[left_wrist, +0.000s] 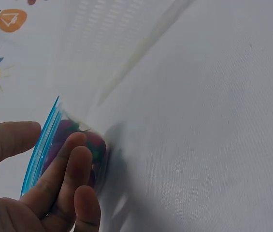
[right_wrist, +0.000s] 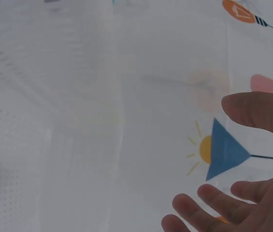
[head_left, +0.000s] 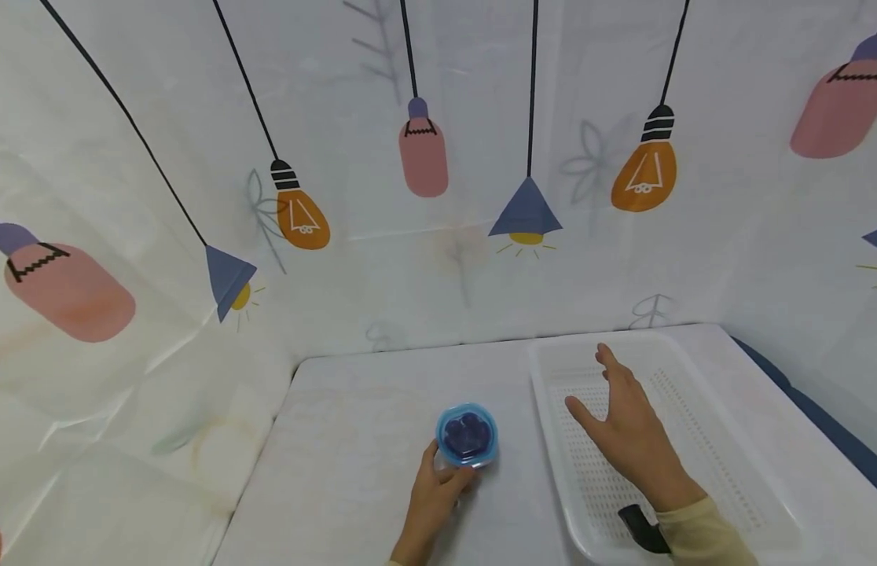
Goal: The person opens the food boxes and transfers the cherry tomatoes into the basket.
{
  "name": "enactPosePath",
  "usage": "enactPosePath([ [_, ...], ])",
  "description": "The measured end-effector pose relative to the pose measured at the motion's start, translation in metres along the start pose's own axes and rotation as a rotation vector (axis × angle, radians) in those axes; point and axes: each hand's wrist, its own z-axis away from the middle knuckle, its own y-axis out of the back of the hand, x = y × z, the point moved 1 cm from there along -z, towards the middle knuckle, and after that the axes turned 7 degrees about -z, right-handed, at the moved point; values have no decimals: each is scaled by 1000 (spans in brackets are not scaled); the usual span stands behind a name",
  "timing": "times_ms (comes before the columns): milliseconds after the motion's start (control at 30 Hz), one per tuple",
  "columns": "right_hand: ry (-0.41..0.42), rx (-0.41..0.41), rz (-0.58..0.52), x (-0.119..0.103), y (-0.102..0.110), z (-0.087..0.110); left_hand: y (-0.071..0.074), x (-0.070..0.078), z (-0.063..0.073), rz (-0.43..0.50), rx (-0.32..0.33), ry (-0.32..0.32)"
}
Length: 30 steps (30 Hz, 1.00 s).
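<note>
A small clear plastic container (head_left: 467, 435) with a light blue rim and dark purple contents is at the middle of the white table in the head view. My left hand (head_left: 434, 491) grips its near side. In the left wrist view, the thumb is at the container's blue rim (left_wrist: 42, 150) and the fingers lie along its clear wall. Purple, pink and green show through that wall. Over the white perforated tray (head_left: 555, 440), my right hand (head_left: 632, 440) is raised with thumb and fingers spread, holding nothing. The right wrist view shows those fingers apart too.
The tray takes up the table's right side, just right of the container. A white sheet (head_left: 354, 299) printed with hanging lamps and bulbs rises behind and to the left of the table (head_left: 354, 456). A dark blue strip (head_left: 820, 424) runs along the right edge.
</note>
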Motion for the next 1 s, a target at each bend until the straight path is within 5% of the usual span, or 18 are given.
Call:
enactPosePath([
  [400, 91, 13, -57, -38, -41, 2, 2, 3, 1, 20, 61, 33],
  [600, 132, 20, -87, -54, -64, 7, 5, 3, 2, 56, 74, -2],
  [1000, 169, 9, -149, -65, -108, 22, 7, -2, -4, 69, 132, 6],
])
